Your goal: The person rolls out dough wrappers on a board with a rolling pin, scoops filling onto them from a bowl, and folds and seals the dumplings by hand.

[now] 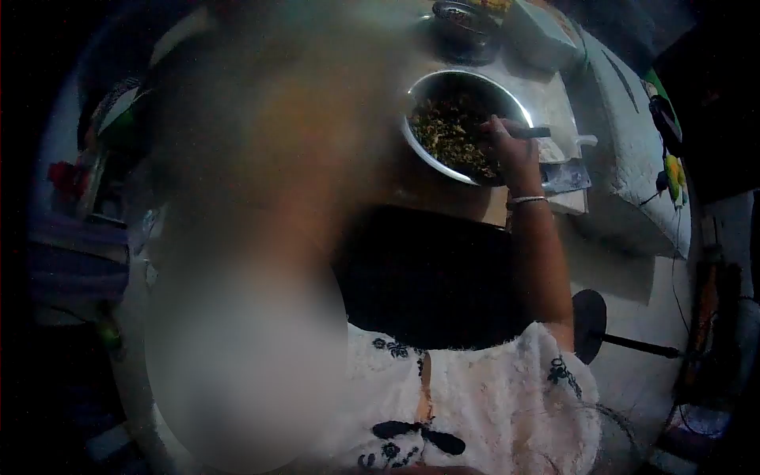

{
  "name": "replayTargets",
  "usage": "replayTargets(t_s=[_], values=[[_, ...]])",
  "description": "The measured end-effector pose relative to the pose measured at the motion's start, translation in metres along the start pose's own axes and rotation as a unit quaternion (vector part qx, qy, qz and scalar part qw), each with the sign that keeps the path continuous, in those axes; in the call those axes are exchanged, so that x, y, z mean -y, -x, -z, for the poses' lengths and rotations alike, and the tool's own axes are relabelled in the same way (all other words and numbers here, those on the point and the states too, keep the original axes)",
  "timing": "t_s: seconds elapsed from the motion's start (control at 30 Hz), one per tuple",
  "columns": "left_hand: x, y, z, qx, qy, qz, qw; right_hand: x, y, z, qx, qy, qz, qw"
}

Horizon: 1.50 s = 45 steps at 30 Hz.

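In the head view, a shiny-rimmed bowl is sitting at the far side of the scene, right of centre, and a loose, chopped-looking greenish-brown mixture is covering much of its inside. The right hand is reaching over the bowl's right side, its fingers curling closed around a dark-handled utensil, whose handle end is sticking out to the right. The hand and the dim light are hiding the working end, so I cannot tell its shape. A broad blurred patch is covering the left of the scene; the left hand is not showing, and I cannot tell how its fingers are standing.

Judging by looks, the utensil is probably being light and stiff, easy to steer from a firm grip on its dark handle. The mixture is seeming soft and crumbly, likely giving way under light pressure and spilling if pushed hard against the near rim. The bowl is looking rigid, smooth and perhaps slippery; its bright near or left rim is offering the clearest place for steadying it. Beyond the bowl, a dark pot is standing near a white box-like thing.
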State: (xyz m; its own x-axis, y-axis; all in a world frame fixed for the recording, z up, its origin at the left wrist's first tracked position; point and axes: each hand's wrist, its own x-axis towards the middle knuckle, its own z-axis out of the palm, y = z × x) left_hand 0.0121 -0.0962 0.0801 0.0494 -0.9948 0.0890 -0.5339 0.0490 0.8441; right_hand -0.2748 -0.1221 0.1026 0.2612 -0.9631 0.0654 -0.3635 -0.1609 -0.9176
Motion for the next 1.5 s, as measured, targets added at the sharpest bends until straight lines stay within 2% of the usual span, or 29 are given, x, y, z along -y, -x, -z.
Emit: replayTargets(t_s=[0.03,0.07,0.17,0.23,0.27,0.33,0.43,0.47,0.53,0.57,0.6,0.63,0.73,0.8,0.93,1.03,1.07,1.1,1.13,1.2,1.23,1.27,1.3,1.33,1.37,1.4,1.47,1.5], values=[[0.009,-0.002,0.001,0.001,-0.002,-0.002,1.0,-0.003,-0.001,-0.003,-0.002,-0.002,0.001,1.0],[0.018,-0.006,0.002,-0.006,-0.054,-0.063,0.996,-0.014,-0.003,-0.002,0.0,0.008,0.043,0.999],[0.035,-0.019,-0.005,-0.036,-0.128,-0.029,0.991,-0.003,0.006,-0.002,-0.003,-0.04,0.058,0.998],[0.029,-0.013,-0.004,-0.05,-0.161,0.05,0.984,0.004,0.007,-0.006,-0.007,-0.224,-0.084,0.971],[0.027,-0.01,-0.004,-0.05,-0.164,0.049,0.984,0.005,0.007,-0.01,-0.019,-0.242,-0.094,0.965],[0.026,-0.003,-0.007,-0.09,-0.074,0.045,0.992,0.006,0.008,-0.015,-0.028,-0.252,-0.087,0.963],[0.023,-0.003,-0.002,-0.078,-0.077,0.049,0.993,0.004,0.004,-0.017,-0.043,-0.277,-0.104,0.954],[0.023,-0.004,-0.001,-0.07,-0.077,0.052,0.993,0.002,0.007,-0.015,-0.027,-0.267,-0.039,0.962],[0.019,-0.002,0.0,-0.077,-0.075,0.054,0.993,0.005,0.008,-0.015,-0.012,-0.257,0.027,0.966],[0.018,-0.001,0.0,-0.084,-0.071,0.057,0.992,0.007,0.007,-0.015,-0.035,-0.316,-0.043,0.947],[0.018,-0.003,0.002,-0.091,-0.095,0.022,0.991,0.009,0.007,-0.014,-0.058,-0.371,-0.112,0.92],[0.019,-0.003,0.0,-0.091,-0.094,0.021,0.991,0.005,0.006,-0.013,-0.059,-0.371,-0.112,0.92],[0.019,-0.003,-0.002,-0.084,-0.054,0.06,0.993,0.009,0.012,-0.012,-0.017,-0.297,-0.029,0.954],[0.029,-0.009,-0.002,-0.087,-0.083,0.037,0.992,0.029,0.023,-0.017,-0.039,-0.28,-0.097,0.954],[0.029,-0.007,-0.004,-0.09,-0.059,0.046,0.993,-0.001,0.001,-0.023,-0.028,-0.314,-0.098,0.944],[0.016,0.003,-0.005,-0.113,-0.068,0.05,0.99,-0.005,0.001,-0.011,-0.003,-0.291,-0.019,0.957],[0.015,0.005,-0.004,-0.108,-0.038,0.05,0.992,-0.003,0.002,0.0,-0.032,0.015,0.114,0.993],[0.013,0.006,-0.003,-0.103,-0.008,0.052,0.993,-0.001,0.004,0.01,-0.055,0.319,0.233,0.917],[0.008,0.001,0.002,-0.088,-0.128,0.098,0.983,-0.011,-0.005,0.016,-0.058,0.235,0.193,0.951],[0.027,-0.006,0.0,-0.089,-0.12,0.065,0.987,-0.031,-0.022,0.027,-0.083,0.049,0.119,0.988],[0.033,-0.008,-0.001,-0.094,-0.113,0.033,0.989,-0.016,-0.014,0.026,-0.086,-0.027,0.105,0.99],[0.022,-0.001,-0.003,-0.096,-0.062,0.057,0.992,-0.059,-0.045,0.034,-0.083,-0.011,0.152,0.985],[0.014,0.005,-0.003,-0.096,-0.061,0.057,0.992,-0.062,-0.051,0.033,-0.085,0.325,0.266,0.904],[0.007,0.01,-0.004,-0.109,-0.076,0.055,0.99,-0.064,-0.058,0.031,-0.172,0.593,0.372,0.693],[0.007,0.01,-0.003,-0.116,-0.084,0.055,0.988,-0.07,-0.06,0.025,-0.173,0.592,0.373,0.693],[0.008,0.009,-0.003,-0.123,-0.092,0.055,0.987,-0.054,-0.051,0.009,-0.115,0.428,0.287,0.849],[0.02,0.0,-0.001,-0.09,-0.1,0.079,0.988,-0.048,-0.046,-0.006,-0.076,0.236,0.253,0.935],[0.014,0.004,-0.001,-0.09,-0.101,0.08,0.988,-0.045,-0.043,-0.013,-0.064,0.135,0.235,0.961]])
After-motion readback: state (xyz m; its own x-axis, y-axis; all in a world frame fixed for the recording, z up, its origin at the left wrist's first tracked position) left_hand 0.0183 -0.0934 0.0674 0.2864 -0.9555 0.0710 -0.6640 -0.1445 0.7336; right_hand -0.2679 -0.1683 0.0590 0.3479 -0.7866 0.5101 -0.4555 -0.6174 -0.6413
